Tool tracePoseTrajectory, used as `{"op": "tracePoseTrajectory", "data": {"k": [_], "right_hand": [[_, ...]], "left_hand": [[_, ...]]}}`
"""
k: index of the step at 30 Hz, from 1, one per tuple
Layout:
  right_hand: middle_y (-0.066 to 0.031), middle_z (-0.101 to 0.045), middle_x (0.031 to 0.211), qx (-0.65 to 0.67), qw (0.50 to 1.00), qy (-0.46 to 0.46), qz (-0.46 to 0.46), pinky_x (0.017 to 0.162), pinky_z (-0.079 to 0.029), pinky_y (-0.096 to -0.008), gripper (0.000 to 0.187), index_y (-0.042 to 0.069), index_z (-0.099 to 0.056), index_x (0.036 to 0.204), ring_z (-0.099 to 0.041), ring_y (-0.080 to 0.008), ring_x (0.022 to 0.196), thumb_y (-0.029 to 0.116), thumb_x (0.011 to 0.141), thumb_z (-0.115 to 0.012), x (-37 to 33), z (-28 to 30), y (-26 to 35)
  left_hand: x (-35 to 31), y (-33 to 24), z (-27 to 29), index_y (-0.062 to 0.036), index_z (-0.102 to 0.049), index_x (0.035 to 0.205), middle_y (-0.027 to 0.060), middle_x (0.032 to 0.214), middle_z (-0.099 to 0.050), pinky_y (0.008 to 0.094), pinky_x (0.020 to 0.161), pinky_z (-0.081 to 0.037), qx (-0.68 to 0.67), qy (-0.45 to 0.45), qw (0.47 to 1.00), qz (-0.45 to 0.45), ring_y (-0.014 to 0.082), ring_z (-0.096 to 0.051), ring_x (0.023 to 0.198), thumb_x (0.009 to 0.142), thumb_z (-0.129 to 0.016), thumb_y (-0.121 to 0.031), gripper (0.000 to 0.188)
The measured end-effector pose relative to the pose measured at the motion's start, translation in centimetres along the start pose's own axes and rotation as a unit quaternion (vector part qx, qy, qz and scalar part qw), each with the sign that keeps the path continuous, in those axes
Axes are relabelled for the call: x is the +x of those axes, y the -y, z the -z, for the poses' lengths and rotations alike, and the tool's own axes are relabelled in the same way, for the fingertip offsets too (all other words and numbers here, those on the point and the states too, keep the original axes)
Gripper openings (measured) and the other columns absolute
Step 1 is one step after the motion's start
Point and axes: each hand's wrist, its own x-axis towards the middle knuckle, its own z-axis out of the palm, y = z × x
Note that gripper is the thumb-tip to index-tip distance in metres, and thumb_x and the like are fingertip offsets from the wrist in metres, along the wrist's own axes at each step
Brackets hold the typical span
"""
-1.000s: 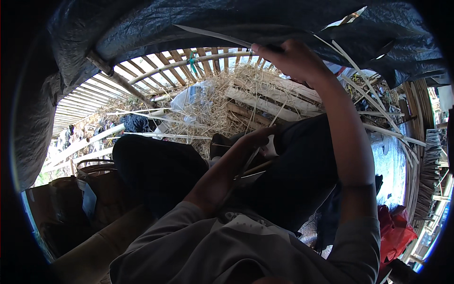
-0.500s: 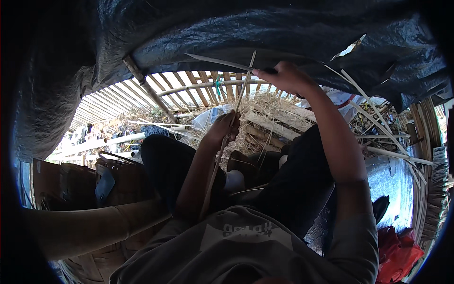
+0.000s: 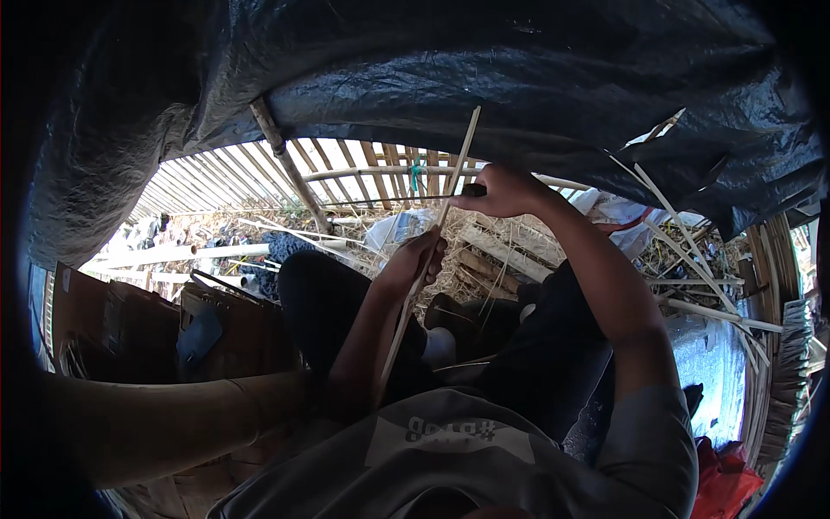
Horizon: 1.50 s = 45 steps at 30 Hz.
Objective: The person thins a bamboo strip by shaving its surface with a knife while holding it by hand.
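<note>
My left hand [image 3: 413,262] is closed around a long, pale bamboo strip [image 3: 463,154]. The strip slants from beside my left forearm, through the fingers, up to a free end in front of the dark sheeting. A little beyond that hand, my right hand [image 3: 506,190] grips a knife [image 3: 393,200] by its black handle. Its thin blade points left and crosses the strip above my left fingers. The blade looks nearly edge-on, and how deep it sits against the strip cannot be made out.
Black plastic sheeting [image 3: 484,82] hangs ahead, above a slatted bamboo fence [image 3: 372,177]. Shavings and split bamboo [image 3: 510,251] litter the ground past my knees. A thick bamboo pole [image 3: 190,415] lies at my left, near cardboard [image 3: 130,324]. A red plastic bag [image 3: 726,480] rests at right.
My right hand and the knife have come down along the strip, closer to my left hand. The blade has turned from tilted to nearly level. The left hand still holds the strip.
</note>
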Motion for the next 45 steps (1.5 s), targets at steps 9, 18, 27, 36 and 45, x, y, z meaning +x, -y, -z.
{"op": "tracePoseTrajectory", "data": {"k": [9, 18, 27, 36, 45], "right_hand": [[-0.0130, -0.066, 0.070, -0.064, 0.994, 0.093, -0.013, 0.067, -0.051, -0.0411, 0.054, 0.002, -0.070, 0.091, -0.067, -0.0273, 0.068, 0.056, 0.086, -0.067, -0.5, -2.7, -3.9], [-0.0131, -0.061, 0.057, -0.074, 0.997, 0.018, 0.015, 0.063, -0.053, -0.0427, 0.065, 0.003, -0.065, 0.071, -0.067, -0.0329, 0.062, 0.067, 0.081, -0.064, -0.4, -4.9, -5.5], [-0.0113, -0.061, 0.057, -0.132, 0.987, -0.030, 0.087, 0.061, -0.053, -0.0423, 0.061, 0.007, -0.065, 0.071, -0.066, -0.0326, 0.057, 0.067, 0.079, -0.065, 2.7, -4.7, -6.5], [-0.0115, -0.065, 0.063, -0.177, 0.973, -0.146, 0.018, 0.065, -0.056, -0.0431, 0.067, 0.006, -0.071, 0.081, -0.069, -0.0310, 0.066, 0.072, 0.083, -0.057, 4.0, -2.1, -10.8], [-0.0141, -0.064, 0.065, -0.196, 0.970, -0.072, 0.122, 0.062, -0.053, -0.0434, 0.058, 0.005, -0.070, 0.080, -0.067, -0.0342, 0.064, 0.062, 0.082, -0.066, 0.7, -3.4, -8.1]], "left_hand": [[3.1, 4.1, -1.6, -0.0030, -0.053, 0.092, 0.0012, 0.054, -0.044, 0.0252, 0.039, -0.034, -0.107, 0.016, 0.994, -0.016, 0.0112, -0.041, 0.039, 0.108, -0.034, -0.031, 0.037], [4.0, 4.1, -1.5, -0.0074, -0.050, 0.095, -0.0008, 0.054, -0.042, 0.0242, 0.039, -0.033, -0.145, 0.041, 0.989, 0.005, 0.0086, -0.036, 0.038, 0.109, -0.031, -0.036, 0.037], [4.1, 2.9, -1.0, -0.0132, -0.048, 0.096, -0.0055, 0.053, -0.034, 0.0214, 0.039, -0.027, -0.222, 0.037, 0.974, 0.015, 0.0051, -0.032, 0.039, 0.108, -0.032, -0.041, 0.034], [1.7, 1.9, -1.2, -0.0135, -0.048, 0.094, -0.0058, 0.051, -0.033, 0.0203, 0.037, -0.025, -0.226, 0.015, 0.974, 0.010, 0.0044, -0.030, 0.037, 0.108, -0.033, -0.040, 0.034], [1.4, 3.0, -2.5, -0.0133, -0.048, 0.094, -0.0057, 0.051, -0.034, 0.0204, 0.037, -0.025, -0.189, 0.037, 0.981, 0.032, 0.0045, -0.029, 0.037, 0.108, -0.031, -0.040, 0.035]]}}
